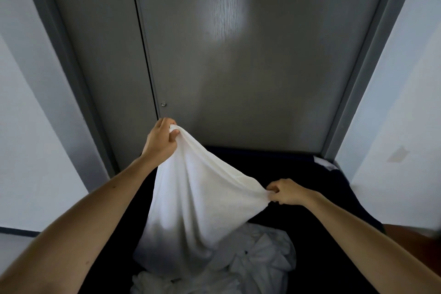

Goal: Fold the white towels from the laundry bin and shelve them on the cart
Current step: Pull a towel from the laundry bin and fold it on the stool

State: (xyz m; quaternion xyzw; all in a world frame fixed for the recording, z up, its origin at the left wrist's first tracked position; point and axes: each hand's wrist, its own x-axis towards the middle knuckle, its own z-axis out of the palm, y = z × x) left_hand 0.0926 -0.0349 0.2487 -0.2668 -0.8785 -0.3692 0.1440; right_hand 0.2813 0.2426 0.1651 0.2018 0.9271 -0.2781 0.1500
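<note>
Below both grips, the pile [260, 260] of loose white towels lies crumpled in the dark bin [322, 186]. The lower end of the held towel [191, 198] hangs down to it; I cannot tell whether they touch. The towel is in the air, strung between the hands. The right hand [285, 192] pinches a bunched bit of edge, fingers curled round it, at the lower end of the span. The left hand [162, 137] grips another bunch higher and farther out, thumb clamped over the cloth. Both holds look to be on gathered cloth rather than clean corners, so the likely trouble is a skewed fold: if the hands spread without finding true corners, the edges will not meet. The hanging end could also catch a towel from the pile and drag it up. Beyond the left grip stands a grey door [238, 55]; the cart is not in view.
</note>
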